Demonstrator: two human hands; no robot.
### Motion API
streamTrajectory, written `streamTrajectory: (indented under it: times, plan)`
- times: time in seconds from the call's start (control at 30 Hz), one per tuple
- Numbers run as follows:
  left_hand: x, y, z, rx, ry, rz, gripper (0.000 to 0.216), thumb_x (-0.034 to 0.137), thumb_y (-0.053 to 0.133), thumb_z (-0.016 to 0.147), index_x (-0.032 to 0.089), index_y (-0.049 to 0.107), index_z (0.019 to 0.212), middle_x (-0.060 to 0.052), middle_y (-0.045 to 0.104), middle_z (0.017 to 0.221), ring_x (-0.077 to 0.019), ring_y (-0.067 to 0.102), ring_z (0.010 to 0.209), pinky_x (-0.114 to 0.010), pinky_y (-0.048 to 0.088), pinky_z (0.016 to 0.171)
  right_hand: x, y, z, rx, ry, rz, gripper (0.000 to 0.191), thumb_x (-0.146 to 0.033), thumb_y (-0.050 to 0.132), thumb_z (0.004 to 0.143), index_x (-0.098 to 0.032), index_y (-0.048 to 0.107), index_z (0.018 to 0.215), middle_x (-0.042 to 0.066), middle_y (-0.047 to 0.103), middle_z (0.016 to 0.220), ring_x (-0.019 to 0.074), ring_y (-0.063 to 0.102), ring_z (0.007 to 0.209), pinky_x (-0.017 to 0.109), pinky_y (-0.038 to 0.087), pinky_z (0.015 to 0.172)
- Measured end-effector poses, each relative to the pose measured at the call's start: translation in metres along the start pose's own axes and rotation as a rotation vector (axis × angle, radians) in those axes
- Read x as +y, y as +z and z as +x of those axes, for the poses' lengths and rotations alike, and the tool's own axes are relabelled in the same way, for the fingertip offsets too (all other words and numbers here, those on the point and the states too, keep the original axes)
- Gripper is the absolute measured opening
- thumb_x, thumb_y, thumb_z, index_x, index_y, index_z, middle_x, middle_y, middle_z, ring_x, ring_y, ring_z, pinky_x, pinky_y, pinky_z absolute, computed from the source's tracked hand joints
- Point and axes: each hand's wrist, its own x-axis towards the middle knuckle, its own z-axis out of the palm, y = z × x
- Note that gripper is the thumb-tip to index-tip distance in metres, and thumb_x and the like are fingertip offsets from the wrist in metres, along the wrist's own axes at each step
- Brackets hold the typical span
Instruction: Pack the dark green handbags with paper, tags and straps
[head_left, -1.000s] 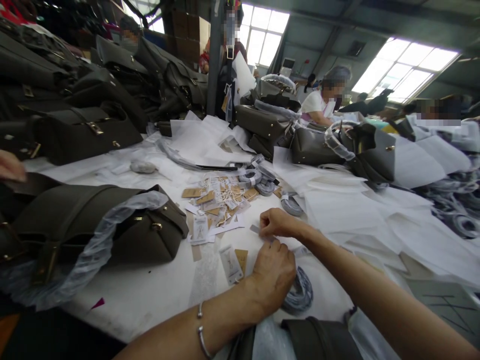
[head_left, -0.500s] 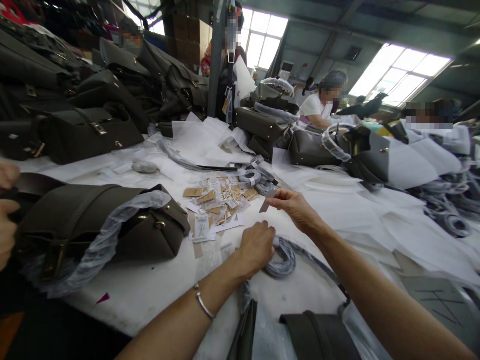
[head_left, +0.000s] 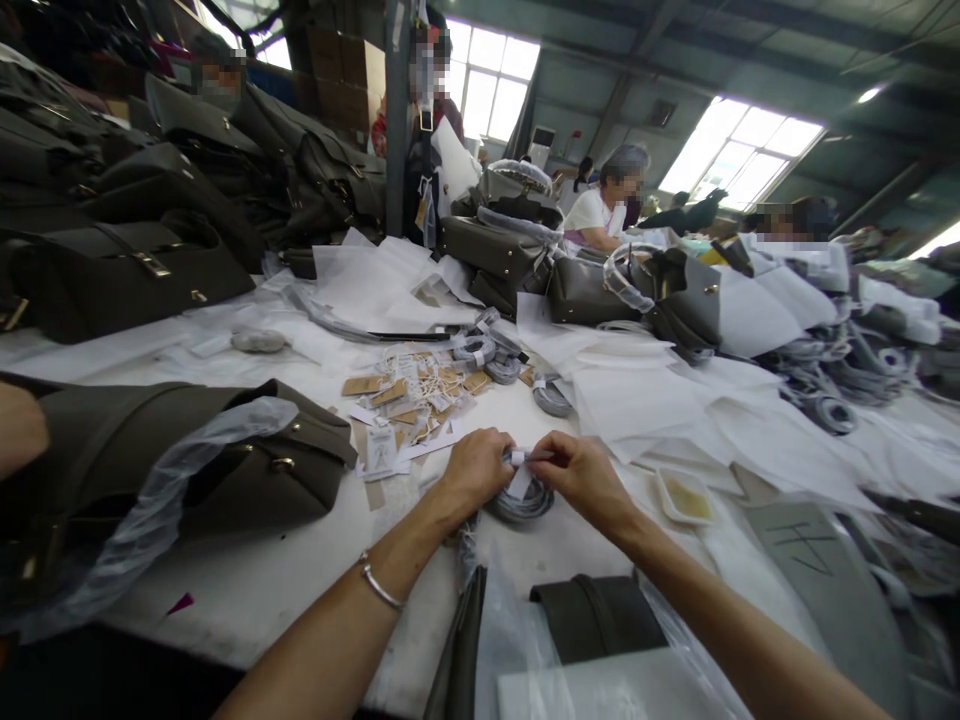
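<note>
A coiled grey strap (head_left: 526,510), seemingly wrapped in clear film, lies on the white table in front of me. My left hand (head_left: 480,468) is closed on the coil's upper left side, its fingertips partly hidden. My right hand (head_left: 574,470) meets it from the right and pinches a small pale strip (head_left: 537,456) against the top of the coil. A white band (head_left: 519,482) crosses the coil between both hands. Just beyond lie brown and white hang tags (head_left: 405,400) with white strings.
A dark olive handbag (head_left: 202,460) with a plastic-wrapped handle lies at left, beside another person's hand (head_left: 19,430). More coiled straps (head_left: 487,355) and white sheets (head_left: 637,400) spread behind. A small dish (head_left: 684,497) stands right of my forearm. A dark flap (head_left: 596,615) lies in front.
My right hand has brought the small strip down to the coil, where it now meets my left hand. The view has shifted to the right.
</note>
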Motion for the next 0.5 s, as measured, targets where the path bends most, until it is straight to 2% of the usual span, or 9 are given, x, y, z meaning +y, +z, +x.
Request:
streamTrajectory:
  times: [0.1, 0.3, 0.43, 0.5]
  plan:
    - [0.002, -0.003, -0.002, 0.027, 0.033, -0.002, 0.027, 0.015, 0.059, 0.076, 0.021, 0.072, 0.099, -0.007, 0.072, 0.098, -0.0221, 0.064, 0.096, -0.031, 0.047, 0.085, -0.004, -0.003, -0.007, 0.142, -0.24, -0.169, 0.006, -0.014, 0.062, 0.078, -0.019, 0.065, 0.077, 0.0, 0.066, 0.071, 0.0141, 0.06, 0.065, 0.026, 0.044, 0.063]
    - [0.004, -0.004, -0.004, 0.068, 0.068, -0.007, 0.026, 0.013, 0.059, 0.078, 0.019, 0.071, 0.1, -0.006, 0.069, 0.097, -0.0211, 0.062, 0.098, -0.03, 0.047, 0.09, -0.003, 0.006, -0.03, 0.08, -0.601, -0.444, 0.016, -0.005, 0.055, 0.083, -0.02, 0.062, 0.08, 0.001, 0.064, 0.074, 0.0153, 0.059, 0.069, 0.027, 0.042, 0.066]
    - [0.008, -0.005, -0.006, 0.082, 0.084, -0.008, 0.025, 0.011, 0.059, 0.079, 0.02, 0.069, 0.1, -0.006, 0.068, 0.097, -0.0207, 0.06, 0.099, -0.031, 0.046, 0.092, -0.003, 0.013, -0.032, 0.148, -0.671, -0.672, 0.016, -0.007, 0.056, 0.084, -0.02, 0.059, 0.075, 0.002, 0.062, 0.069, 0.0188, 0.056, 0.068, 0.032, 0.041, 0.066]
    - [0.011, -0.007, -0.008, 0.096, 0.095, -0.017, 0.023, 0.012, 0.058, 0.081, 0.02, 0.067, 0.101, -0.005, 0.068, 0.099, -0.0207, 0.06, 0.101, -0.031, 0.046, 0.094, -0.004, 0.013, -0.025, 0.209, -0.665, -0.749, 0.014, -0.009, 0.056, 0.085, -0.02, 0.06, 0.076, 0.005, 0.065, 0.079, 0.0221, 0.057, 0.078, 0.035, 0.043, 0.071]
